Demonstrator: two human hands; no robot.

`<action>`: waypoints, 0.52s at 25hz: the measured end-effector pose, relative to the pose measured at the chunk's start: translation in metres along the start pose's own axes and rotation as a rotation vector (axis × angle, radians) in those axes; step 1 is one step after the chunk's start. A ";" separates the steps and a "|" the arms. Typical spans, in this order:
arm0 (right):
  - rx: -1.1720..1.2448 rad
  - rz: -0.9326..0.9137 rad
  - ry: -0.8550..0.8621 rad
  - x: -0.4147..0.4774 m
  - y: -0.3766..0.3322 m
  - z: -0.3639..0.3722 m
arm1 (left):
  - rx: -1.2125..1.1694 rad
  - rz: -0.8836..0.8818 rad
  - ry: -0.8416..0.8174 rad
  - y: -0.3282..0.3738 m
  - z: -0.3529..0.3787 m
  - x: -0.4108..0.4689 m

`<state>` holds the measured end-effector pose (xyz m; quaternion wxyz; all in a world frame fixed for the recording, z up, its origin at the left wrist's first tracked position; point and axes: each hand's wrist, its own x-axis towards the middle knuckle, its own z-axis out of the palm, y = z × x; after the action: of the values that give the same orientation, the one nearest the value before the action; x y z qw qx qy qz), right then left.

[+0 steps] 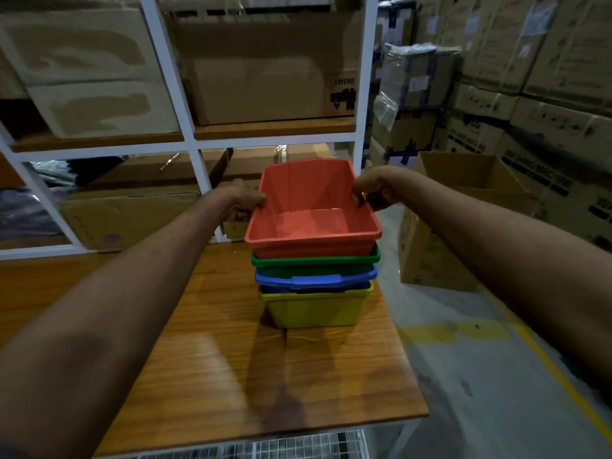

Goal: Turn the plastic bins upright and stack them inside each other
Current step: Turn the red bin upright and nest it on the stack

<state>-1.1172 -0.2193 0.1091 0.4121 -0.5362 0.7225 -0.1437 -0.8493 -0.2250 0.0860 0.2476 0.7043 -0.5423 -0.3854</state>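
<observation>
Fingers of the left hand (243, 200) and right hand (372, 190) grip the red bin (311, 223); uneven pressing could wedge it crooked or topple the stack (314, 286) off the tabletop (215, 359) right edge.

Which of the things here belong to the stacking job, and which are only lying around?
Job: red bin, green bin, blue bin, yellow bin, nested on the wooden table; left hand and right hand gripping the red bin's rim.
Lying about: open cardboard box on the floor, shelf rack, cardboard boxes on its shelves.
</observation>
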 end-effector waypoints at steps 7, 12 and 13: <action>0.068 0.000 0.041 0.011 0.019 0.011 | -0.103 0.005 0.092 -0.012 0.019 0.004; 0.372 -0.126 -0.002 -0.010 0.000 0.003 | -0.280 -0.007 0.118 0.004 0.005 -0.003; 0.435 -0.144 -0.002 -0.015 -0.006 -0.002 | -0.323 0.014 0.085 0.011 -0.001 -0.006</action>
<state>-1.1133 -0.2088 0.1214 0.5075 -0.4849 0.6341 -0.3246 -0.8555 -0.2223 0.0969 0.3831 0.6672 -0.4672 -0.4356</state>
